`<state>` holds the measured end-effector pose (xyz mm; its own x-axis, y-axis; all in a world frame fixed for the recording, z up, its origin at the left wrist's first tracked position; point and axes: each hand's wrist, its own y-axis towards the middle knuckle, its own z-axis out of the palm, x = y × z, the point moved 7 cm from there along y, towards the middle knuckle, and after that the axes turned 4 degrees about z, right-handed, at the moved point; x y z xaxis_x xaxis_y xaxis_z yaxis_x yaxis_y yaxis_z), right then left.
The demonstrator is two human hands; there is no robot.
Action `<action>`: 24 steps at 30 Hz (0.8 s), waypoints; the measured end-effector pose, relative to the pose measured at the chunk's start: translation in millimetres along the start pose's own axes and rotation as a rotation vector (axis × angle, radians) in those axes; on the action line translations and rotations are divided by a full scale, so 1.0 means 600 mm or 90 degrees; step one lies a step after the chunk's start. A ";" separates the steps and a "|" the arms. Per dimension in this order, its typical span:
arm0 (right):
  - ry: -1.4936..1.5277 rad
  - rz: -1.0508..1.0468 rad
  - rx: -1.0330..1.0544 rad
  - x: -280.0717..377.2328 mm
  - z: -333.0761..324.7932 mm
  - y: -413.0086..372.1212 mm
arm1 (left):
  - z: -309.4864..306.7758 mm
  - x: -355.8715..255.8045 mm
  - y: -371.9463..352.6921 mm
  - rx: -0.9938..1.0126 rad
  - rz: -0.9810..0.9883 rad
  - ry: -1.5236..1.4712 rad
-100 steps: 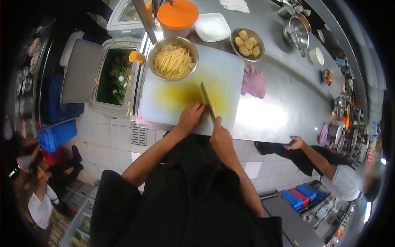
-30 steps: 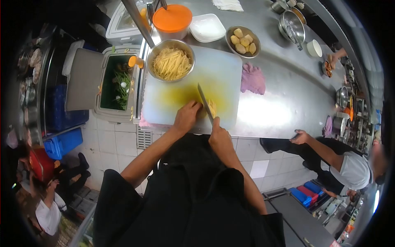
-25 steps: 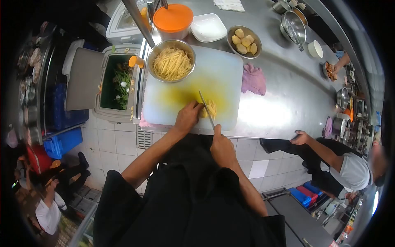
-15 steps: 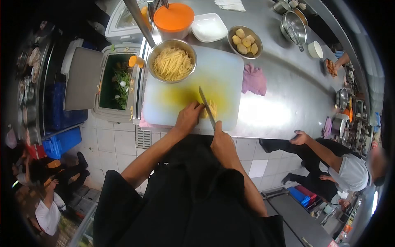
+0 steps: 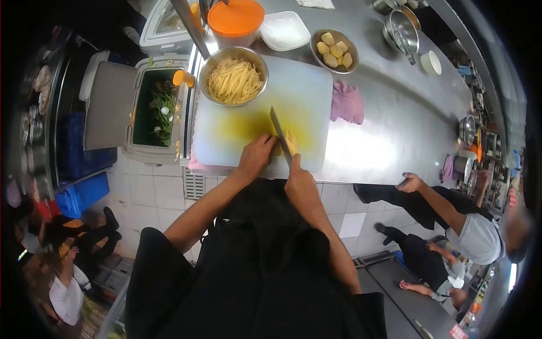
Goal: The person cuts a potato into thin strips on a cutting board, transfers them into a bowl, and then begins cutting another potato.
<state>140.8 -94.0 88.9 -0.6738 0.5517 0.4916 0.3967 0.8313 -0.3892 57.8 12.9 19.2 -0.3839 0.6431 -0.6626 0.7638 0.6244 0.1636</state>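
A long steel counter [image 5: 389, 130] runs across a busy kitchen with a white tiled floor [image 5: 147, 192] below it. On it lies a white board [image 5: 307, 93], stained yellow in the middle, its near edge flush with the counter's front edge. A steel bowl [image 5: 234, 104] of pale cut strips sits on the board's far left corner. Beyond the board stand a tub with an orange lid [image 5: 236, 14], a white tray [image 5: 283, 31] and a smaller bowl [image 5: 334, 71] of peeled potatoes [image 5: 333, 50]. A pink cloth [image 5: 346, 103] lies just beside the board's right edge. Left of the counter an open bin [image 5: 131, 150] holds green scraps, its lid swung out. To the right of the cloth the steel is bare up to the pots at the far end, where another person's hand [image 5: 411, 182] rests on the front edge. The board's left half is bare too. The potato [image 5: 291, 141], a small stack of yellow slices, lies near the board's front edge on the stain. The left hand [image 5: 257, 155] presses on it with curled fingers. The right hand [image 5: 300, 183] is wrapped around the handle of the knife [image 5: 279, 133], whose blade slants away across the potato, tip pointing towards the strips bowl.
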 end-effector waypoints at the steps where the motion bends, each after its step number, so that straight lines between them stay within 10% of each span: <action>1: 0.005 0.030 0.025 0.005 -0.016 -0.010 | -0.002 0.001 0.007 -0.020 0.004 -0.011; 24: 0.011 -0.041 -0.065 -0.001 0.014 -0.006 | -0.009 -0.004 -0.003 -0.034 0.016 -0.031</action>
<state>134.6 -97.7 83.6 -0.6894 0.4969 0.5271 0.4149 0.8673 -0.2750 54.5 12.7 24.1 -0.3375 0.6375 -0.6926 0.7439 0.6315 0.2187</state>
